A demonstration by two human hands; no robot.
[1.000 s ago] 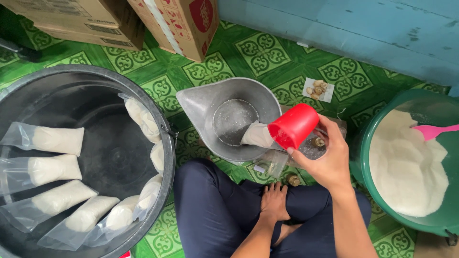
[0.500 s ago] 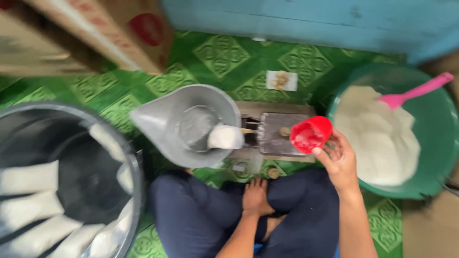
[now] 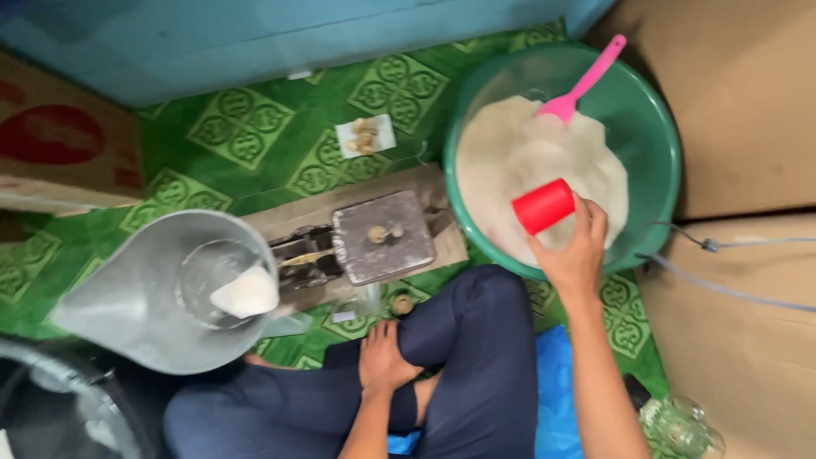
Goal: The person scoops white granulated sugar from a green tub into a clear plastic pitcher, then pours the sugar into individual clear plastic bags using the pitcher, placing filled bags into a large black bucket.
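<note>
My right hand (image 3: 575, 252) grips a red plastic cup (image 3: 544, 206) and holds it over the white powder (image 3: 510, 161) heaped in a green basin (image 3: 654, 144) at the right. A pink spatula (image 3: 586, 79) stands stuck in the powder. My left hand (image 3: 380, 361) rests on my crossed leg, fingers loosely curled, holding nothing. At the left a grey metal scoop pan (image 3: 136, 297) holds a clear bag of white powder (image 3: 245, 293). A small weighing scale (image 3: 382, 235) on a wooden block sits between pan and basin.
A cardboard box (image 3: 59, 153) stands at the far left, more cardboard (image 3: 748, 127) at the right. A black tub's rim (image 3: 51, 382) shows at bottom left. A small paper with bits (image 3: 364, 136) lies on the green patterned floor mat. A blue wall (image 3: 255, 42) runs behind.
My right hand carried the red cup from above the scoop pan rightward to the green basin. My view swung right, so the black tub with filled bags has nearly left the frame.
</note>
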